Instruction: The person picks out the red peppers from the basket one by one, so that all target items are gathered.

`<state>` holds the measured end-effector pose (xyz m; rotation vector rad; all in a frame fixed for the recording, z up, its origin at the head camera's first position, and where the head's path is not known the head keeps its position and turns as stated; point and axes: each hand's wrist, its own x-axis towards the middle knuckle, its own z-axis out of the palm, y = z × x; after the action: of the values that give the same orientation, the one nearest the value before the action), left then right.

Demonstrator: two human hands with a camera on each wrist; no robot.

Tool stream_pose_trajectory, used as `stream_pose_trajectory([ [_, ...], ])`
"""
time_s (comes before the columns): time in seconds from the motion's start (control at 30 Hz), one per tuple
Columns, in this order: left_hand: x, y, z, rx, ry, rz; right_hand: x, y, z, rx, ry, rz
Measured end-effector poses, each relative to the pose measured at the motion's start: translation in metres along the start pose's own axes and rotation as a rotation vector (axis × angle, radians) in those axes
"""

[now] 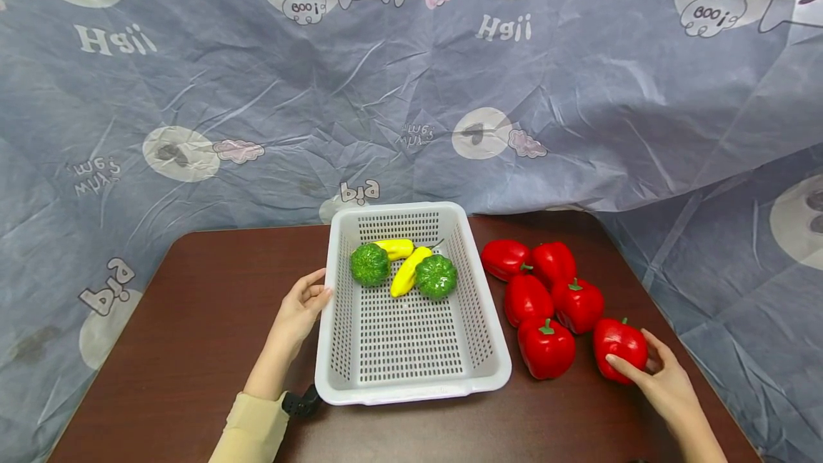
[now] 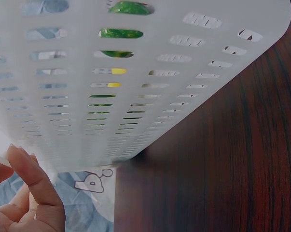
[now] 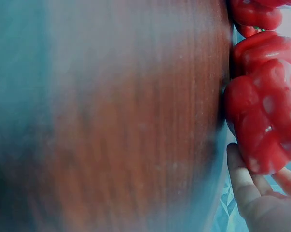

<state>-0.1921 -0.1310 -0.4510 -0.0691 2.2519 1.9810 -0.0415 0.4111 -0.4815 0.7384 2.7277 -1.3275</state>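
At the right of the table, my right hand (image 1: pixel 665 377) grips a shiny red bell pepper (image 1: pixel 620 349), thumb at the near side and fingers round the far side. In the right wrist view the fingers lie against the underside of this bell pepper (image 3: pixel 266 116). My left hand (image 1: pixel 305 306) holds the left rim of a white perforated plastic basket (image 1: pixel 411 395), thumb and fingers at the edge. The left wrist view shows the basket's slotted wall (image 2: pixel 77 96) beside the curled fingers (image 2: pixel 36 181). Inside the basket lie two green bumpy round vegetables (image 1: pixel 436 277) and two yellow elongated ones (image 1: pixel 410 274).
Several more red bell peppers (image 1: pixel 546 349) cluster between the basket and my right hand. The dark brown table (image 1: pixel 212 306) ends at a blue-grey printed cloth (image 1: pixel 257 91) hanging behind and at the sides. A black band (image 1: pixel 301 403) circles my left wrist.
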Motion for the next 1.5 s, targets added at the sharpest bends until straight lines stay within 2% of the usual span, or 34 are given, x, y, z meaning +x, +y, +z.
stream_pose_trajectory([
  [0.27,0.0,0.002,-0.001,-0.02,-0.011,0.001,-0.005,0.0,-0.004,0.003,-0.094,0.005],
  [0.53,-0.001,0.001,-0.001,-0.008,-0.01,-0.005,-0.012,0.001,0.001,0.062,-0.118,-0.069],
  [0.7,0.0,0.0,-0.001,0.007,-0.005,-0.001,-0.012,0.0,0.004,0.075,-0.162,-0.072],
  [1.13,0.0,0.001,0.0,-0.007,-0.006,-0.005,-0.01,0.003,0.002,0.058,-0.189,-0.065],
  [1.3,0.0,0.002,0.0,-0.019,-0.006,-0.005,-0.01,0.004,0.001,0.039,-0.149,-0.085],
  [1.5,-0.001,0.002,0.0,-0.017,-0.003,-0.005,-0.009,0.003,-0.003,0.034,-0.138,-0.064],
])
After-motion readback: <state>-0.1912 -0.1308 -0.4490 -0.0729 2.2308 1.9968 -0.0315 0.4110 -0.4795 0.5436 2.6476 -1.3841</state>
